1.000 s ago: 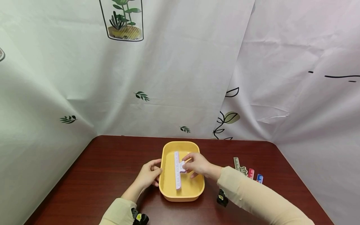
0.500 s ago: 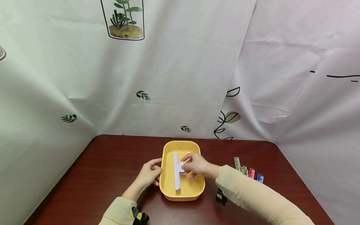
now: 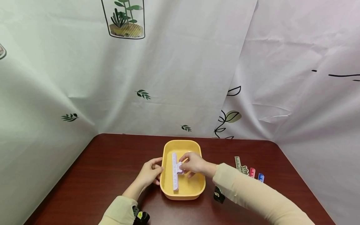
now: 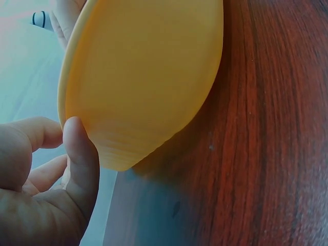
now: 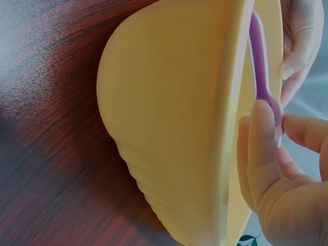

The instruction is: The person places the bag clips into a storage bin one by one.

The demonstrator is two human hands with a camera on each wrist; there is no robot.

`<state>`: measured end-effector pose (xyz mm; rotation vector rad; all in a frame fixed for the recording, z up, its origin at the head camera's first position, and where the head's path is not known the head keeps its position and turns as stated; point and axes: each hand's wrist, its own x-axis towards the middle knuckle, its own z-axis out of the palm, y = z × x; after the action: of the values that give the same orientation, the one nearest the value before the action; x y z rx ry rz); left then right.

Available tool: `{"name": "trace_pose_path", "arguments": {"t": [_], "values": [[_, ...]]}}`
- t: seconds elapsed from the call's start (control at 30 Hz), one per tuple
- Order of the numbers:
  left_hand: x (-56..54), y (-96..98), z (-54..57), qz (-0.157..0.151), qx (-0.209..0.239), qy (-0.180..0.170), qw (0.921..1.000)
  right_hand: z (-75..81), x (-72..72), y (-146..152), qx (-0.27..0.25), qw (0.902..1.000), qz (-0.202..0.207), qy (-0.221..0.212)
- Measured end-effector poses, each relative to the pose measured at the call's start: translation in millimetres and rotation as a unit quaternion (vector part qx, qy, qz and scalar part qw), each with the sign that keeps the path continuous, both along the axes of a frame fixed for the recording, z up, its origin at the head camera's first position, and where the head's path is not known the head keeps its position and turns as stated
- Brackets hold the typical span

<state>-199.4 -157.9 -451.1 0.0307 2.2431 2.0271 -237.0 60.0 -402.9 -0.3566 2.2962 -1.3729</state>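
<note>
A yellow plastic tray (image 3: 191, 187) with rounded corners sits on the table. My left hand (image 3: 149, 172) pinches its left rim between thumb and fingers, as the left wrist view also shows. Inside the tray's outline is a long lilac clip (image 3: 175, 172) with ruler-like marks along its bar. My right hand (image 3: 194, 163) reaches over the tray's right rim and pinches the clip's short handle. In the right wrist view the purple edge of the clip (image 5: 260, 66) shows between the thumb and a finger; the lower tray wall hides the rest.
To the right on the dark red table (image 3: 118, 162) lie a green clip (image 3: 240, 165), a red clip (image 3: 252, 172) and a blue clip (image 3: 261, 177), partly behind the right sleeve (image 3: 250, 187). White printed cloth (image 3: 174, 78) hangs behind and beside the table.
The right hand has shifted the lilac clip slightly left within the tray, toward its left wall. The left hand keeps its hold on the rim.
</note>
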Motion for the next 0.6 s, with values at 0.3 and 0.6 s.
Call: {"name": "trace_pose_path", "arguments": {"t": [0.3,0.6], "values": [[0.6,0.1,0.8,0.002,-0.001,0.0,1.0,0.5,-1.8,-4.2,0.007,1.0,0.001,-0.005],[1.1,0.3,0.9,0.001,0.001,0.001,1.0,0.1,-3.4,-7.6,0.021,0.9998,0.002,-0.004]]}}
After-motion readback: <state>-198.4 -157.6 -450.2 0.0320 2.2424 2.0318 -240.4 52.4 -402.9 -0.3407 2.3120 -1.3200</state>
